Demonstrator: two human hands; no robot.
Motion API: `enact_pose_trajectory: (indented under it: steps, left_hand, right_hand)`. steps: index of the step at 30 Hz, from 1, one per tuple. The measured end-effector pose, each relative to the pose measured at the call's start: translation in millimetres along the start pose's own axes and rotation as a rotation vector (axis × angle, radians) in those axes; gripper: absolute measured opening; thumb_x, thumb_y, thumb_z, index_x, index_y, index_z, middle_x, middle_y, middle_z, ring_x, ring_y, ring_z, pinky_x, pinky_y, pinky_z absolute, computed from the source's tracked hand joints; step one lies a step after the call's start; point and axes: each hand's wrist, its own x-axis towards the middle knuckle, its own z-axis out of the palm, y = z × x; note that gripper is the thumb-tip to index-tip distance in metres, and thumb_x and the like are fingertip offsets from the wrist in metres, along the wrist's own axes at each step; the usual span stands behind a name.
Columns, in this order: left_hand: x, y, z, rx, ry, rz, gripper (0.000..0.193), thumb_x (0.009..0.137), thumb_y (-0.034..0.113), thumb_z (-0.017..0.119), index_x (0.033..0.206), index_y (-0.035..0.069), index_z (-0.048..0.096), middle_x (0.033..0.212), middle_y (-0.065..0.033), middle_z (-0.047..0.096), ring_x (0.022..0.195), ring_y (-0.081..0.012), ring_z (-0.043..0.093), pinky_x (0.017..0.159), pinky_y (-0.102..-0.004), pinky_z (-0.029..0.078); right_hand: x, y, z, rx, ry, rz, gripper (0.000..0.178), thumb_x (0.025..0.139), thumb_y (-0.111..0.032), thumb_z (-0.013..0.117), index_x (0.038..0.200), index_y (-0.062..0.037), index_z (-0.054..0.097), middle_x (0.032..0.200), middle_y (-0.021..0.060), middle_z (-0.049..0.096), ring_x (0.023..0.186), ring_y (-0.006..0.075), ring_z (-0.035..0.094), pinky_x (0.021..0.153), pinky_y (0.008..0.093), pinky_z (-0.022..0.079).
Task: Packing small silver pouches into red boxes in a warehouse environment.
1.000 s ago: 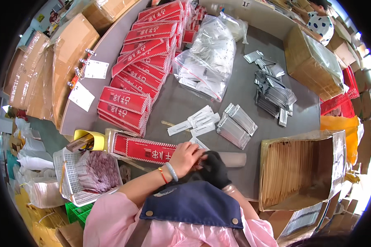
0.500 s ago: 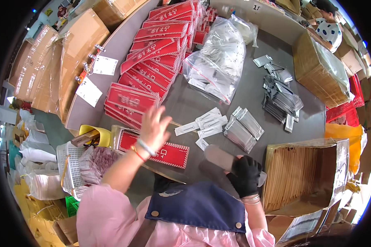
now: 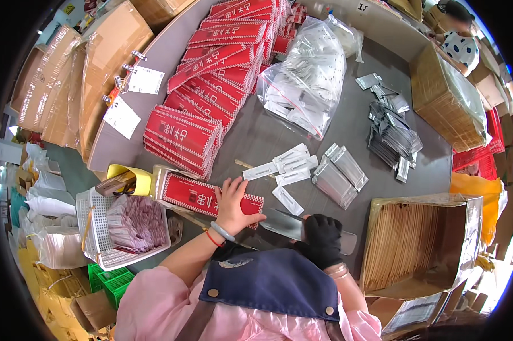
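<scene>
My left hand [image 3: 232, 209] rests with spread fingers on the right part of a red printed packet [image 3: 191, 194] with a checked border. Its thumb stretches toward the near end of a long, flat, see-through plastic strip [image 3: 284, 224]. My right hand [image 3: 322, 238], in a black fingerless glove, is closed round the middle of this strip, whose rounded other end [image 3: 348, 243] sticks out to the right. Just beyond the hands lie several small white packets [image 3: 293, 165]. Behind my left hand stands a long, fanned stack of similar red packets [image 3: 180, 136].
Silvery packets [image 3: 339, 176], dark packets [image 3: 394, 136] and a plastic bag of white packets [image 3: 302, 85] lie farther back. An open carton [image 3: 421, 199] stands right. A white basket [image 3: 100, 250] and yellow container [image 3: 143, 179] are left. Another person [image 3: 461, 48] is at far right.
My left hand has come down and right from beside the red stack onto the red packet. My right hand has shifted slightly left, bringing the clear strip's end near my left thumb.
</scene>
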Motion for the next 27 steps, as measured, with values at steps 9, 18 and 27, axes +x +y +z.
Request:
enact_pose_trajectory:
  steps: [9, 18, 27]
  left_hand:
    - [44, 25, 4, -0.014, -0.105, 0.353, 0.050, 0.069, 0.025, 0.078, 0.115, 0.011, 0.065, 0.119, -0.0078, 0.059, 0.117, -0.0306, 0.050, 0.099, -0.0555, 0.034]
    - [107, 64, 42, 0.006, -0.502, 0.582, 0.013, 0.070, 0.017, 0.076, 0.074, 0.012, 0.065, 0.089, -0.0065, 0.062, 0.094, -0.0256, 0.057, 0.083, -0.0431, 0.042]
    - [149, 113, 72, 0.058, -0.214, 0.708, 0.054, 0.065, 0.024, 0.083, 0.114, 0.015, 0.062, 0.113, -0.0036, 0.057, 0.111, -0.0258, 0.050, 0.089, -0.0421, 0.040]
  right_hand:
    - [16, 0, 15, 0.125, 0.235, -0.068, 0.053, 0.070, -0.035, 0.078, 0.115, -0.0133, 0.061, 0.115, 0.0091, 0.060, 0.107, 0.0325, 0.054, 0.094, 0.0474, 0.038]
    - [-169, 179, -24, 0.004, 0.734, 0.872, 0.029, 0.081, -0.011, 0.071, 0.107, 0.0003, 0.063, 0.101, 0.0124, 0.063, 0.092, 0.0257, 0.060, 0.084, 0.0350, 0.049]
    - [-188, 192, -17, -0.180, 0.351, 1.012, 0.028, 0.081, -0.018, 0.062, 0.103, -0.0006, 0.062, 0.105, 0.0186, 0.062, 0.099, 0.0368, 0.060, 0.085, 0.0451, 0.048]
